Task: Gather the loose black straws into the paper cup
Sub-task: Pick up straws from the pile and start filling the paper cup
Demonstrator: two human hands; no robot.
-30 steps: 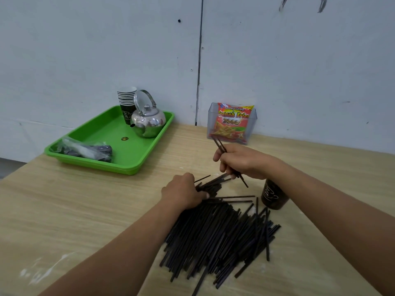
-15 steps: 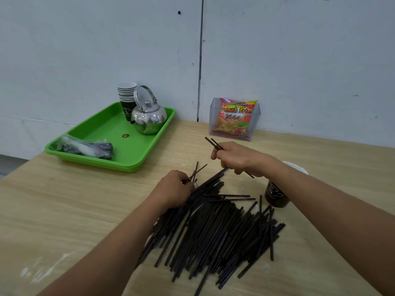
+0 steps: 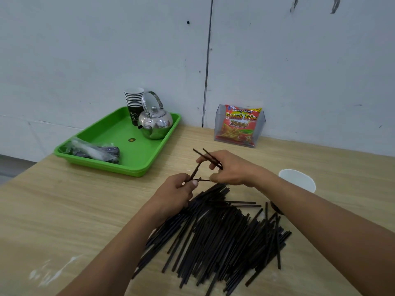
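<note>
— What is held by the left hand [image 3: 175, 192]?

— Two or three black straws [image 3: 195, 171] are pinched between its thumb and fingers [image 3: 185, 183]. One is tilted up and away from them; a shorter length is pointed sideways toward the right hand [image 3: 229, 170].

— And the right hand?

— It is closed on a few straws of its own [image 3: 210, 158], which are gripped between its fingers [image 3: 213, 165] and angled up and to the left, past the knuckles. The two hands are held just beside each other, above the bench [image 3: 85, 210]. Whether the fingertips are touched by the other hand's straws cannot be told.

— Where are the rest of the straws found?

— A large loose heap [image 3: 222, 238] is spread on the bench directly below and nearer than both sets of fingers; its far end is reached just under the right hand.

— And the paper cup?

— The paper cup [image 3: 298, 180] is stood upright to the right of the right hand's fingers, partly hidden behind the right forearm. Its white inside is seen; no straws are visible in it.

— What is seen farther off?

— Beyond the left fingers, a green tray [image 3: 111, 165] is set near the wall, loaded with a steel kettle [image 3: 155, 123], a stack of cups [image 3: 134, 103] and a plastic bag [image 3: 92, 149]. Beyond the right fingers, a snack packet [image 3: 239, 124] is kept in a clear holder.
</note>
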